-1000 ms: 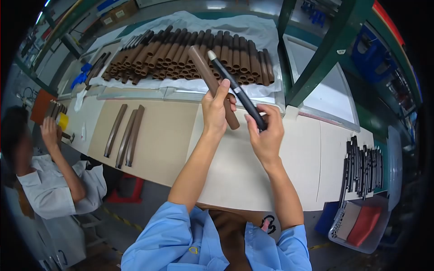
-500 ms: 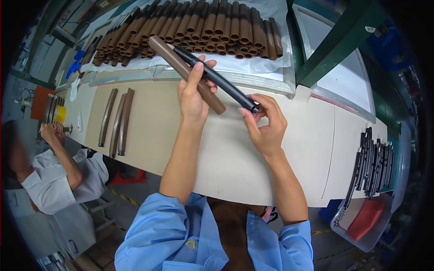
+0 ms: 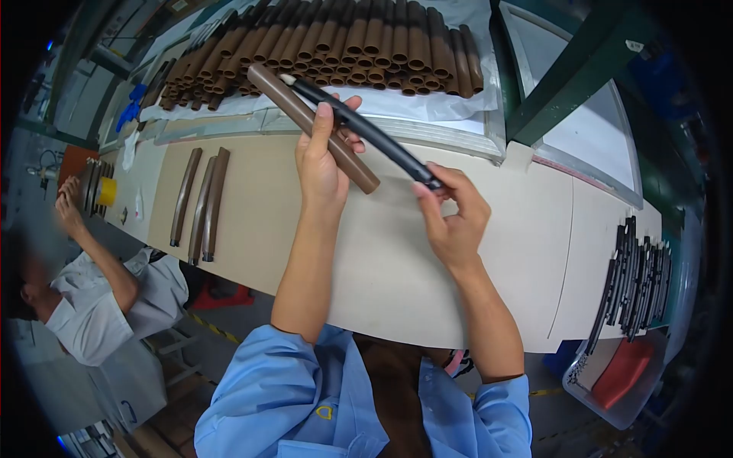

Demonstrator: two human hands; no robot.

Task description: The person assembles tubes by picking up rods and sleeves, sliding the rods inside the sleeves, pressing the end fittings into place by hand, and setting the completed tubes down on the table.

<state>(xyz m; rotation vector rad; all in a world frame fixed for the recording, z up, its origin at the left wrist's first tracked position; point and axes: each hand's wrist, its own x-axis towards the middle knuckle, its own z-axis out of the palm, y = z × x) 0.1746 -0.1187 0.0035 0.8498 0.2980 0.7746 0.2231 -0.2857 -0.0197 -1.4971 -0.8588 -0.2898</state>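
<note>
My left hand [image 3: 322,168] is closed around a brown tube [image 3: 355,169], which slants from upper left to lower right above the table. Beside it, roughly parallel, runs a slim black rod [image 3: 385,143] with a pale tip at its upper end. The rod passes by my left thumb and fingertips; whether they also grip it I cannot tell. My right hand [image 3: 460,210] pinches the rod's lower end between thumb and fingers.
Brown tubes with dark far ends lie in a large pile [image 3: 328,49] at the back. Several brown pieces [image 3: 208,206] rest on the table [image 3: 427,290] to the left. Black rods [image 3: 630,282] lie at right, above a plastic bin [image 3: 576,374]. A co-worker [image 3: 99,305] sits at left.
The black rod has shifted slightly down and right along the brown tube's side, with my right hand. At left, the co-worker's hands have moved up and left.
</note>
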